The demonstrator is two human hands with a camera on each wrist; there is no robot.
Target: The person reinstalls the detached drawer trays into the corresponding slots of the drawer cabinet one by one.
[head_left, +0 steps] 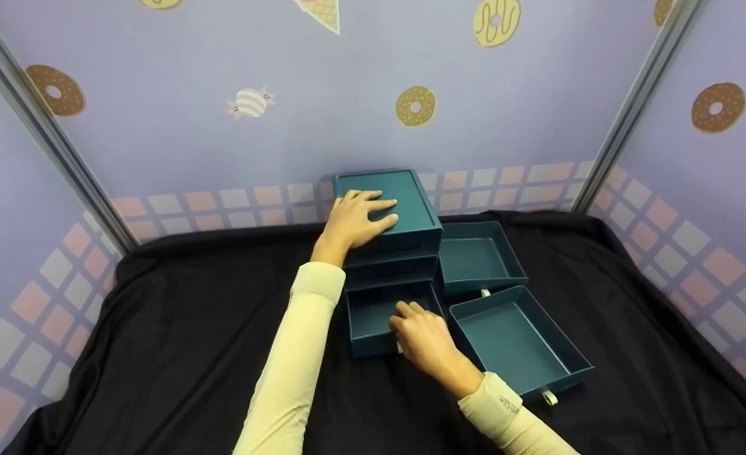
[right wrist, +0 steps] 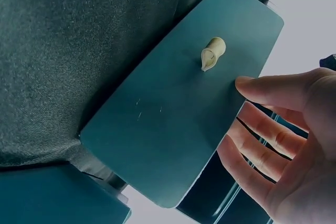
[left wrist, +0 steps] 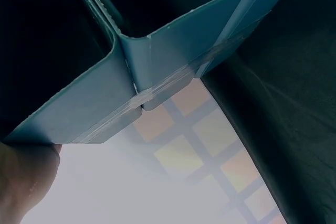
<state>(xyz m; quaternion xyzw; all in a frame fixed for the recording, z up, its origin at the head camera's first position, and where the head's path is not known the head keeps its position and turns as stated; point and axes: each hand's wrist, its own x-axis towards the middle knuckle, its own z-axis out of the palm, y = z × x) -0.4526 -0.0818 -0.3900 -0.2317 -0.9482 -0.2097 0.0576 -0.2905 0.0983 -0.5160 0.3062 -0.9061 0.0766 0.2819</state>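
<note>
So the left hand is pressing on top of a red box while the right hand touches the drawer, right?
Not quite. The box under the left hand is teal, not red, as the head view shows. The right hand does touch the drawer.

Person, two arms showing: both are wearing close-fitting, long, pale cream fabric sleeves [head_left: 297,354] running down to the wrists. The right sleeve's cuff [head_left: 496,404], at 5 o'clock in the head view, is carrying small dark lettering, too small to read. Both hands are going bare, ungloved.
</note>
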